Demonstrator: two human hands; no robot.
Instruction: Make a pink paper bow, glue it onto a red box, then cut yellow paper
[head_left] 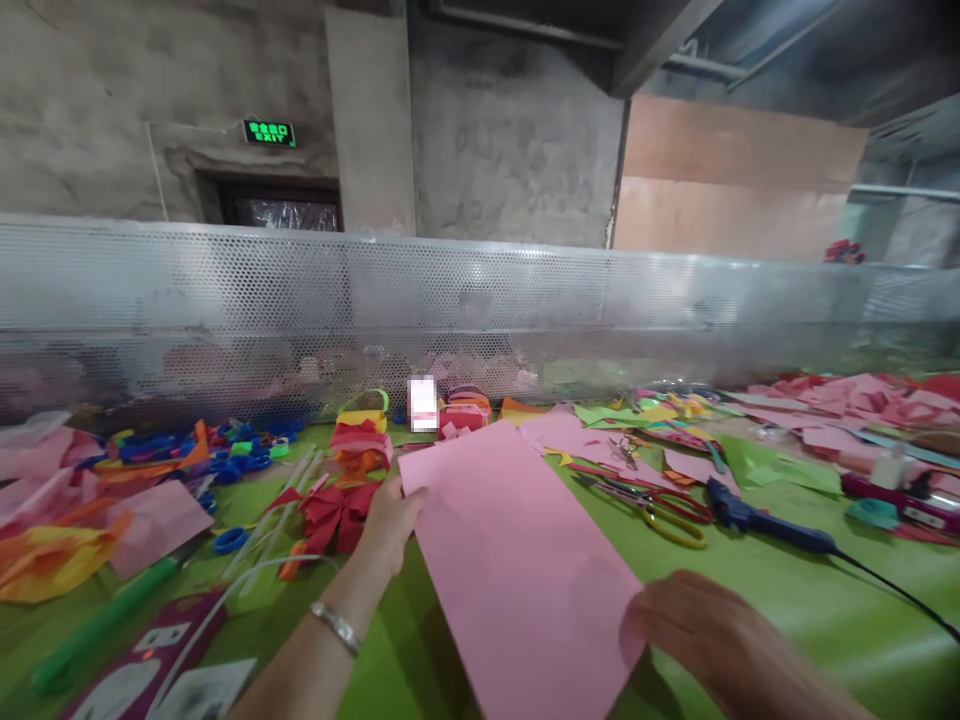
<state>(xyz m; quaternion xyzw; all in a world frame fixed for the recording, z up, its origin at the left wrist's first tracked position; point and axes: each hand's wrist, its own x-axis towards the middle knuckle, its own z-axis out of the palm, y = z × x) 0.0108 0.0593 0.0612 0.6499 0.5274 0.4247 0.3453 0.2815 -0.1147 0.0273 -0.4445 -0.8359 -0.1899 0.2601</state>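
Observation:
A large pink sheet of paper is held up above the green tabletop, tilted, its lower end cut off by the frame. My left hand, with a silver bracelet on the wrist, grips the sheet's upper left edge. At the lower right edge my right hand pinches the same sheet, its thumb behind or against the paper. Just left of the sheet lie red paper pieces. To its right rest scissors with red and yellow handles, and a blue glue gun with a black cord.
Pink and orange paper scraps, blue rings, a green-handled tool and a purple power strip lie at left. Green paper and another power strip are at right. A perforated metal panel stands behind the table.

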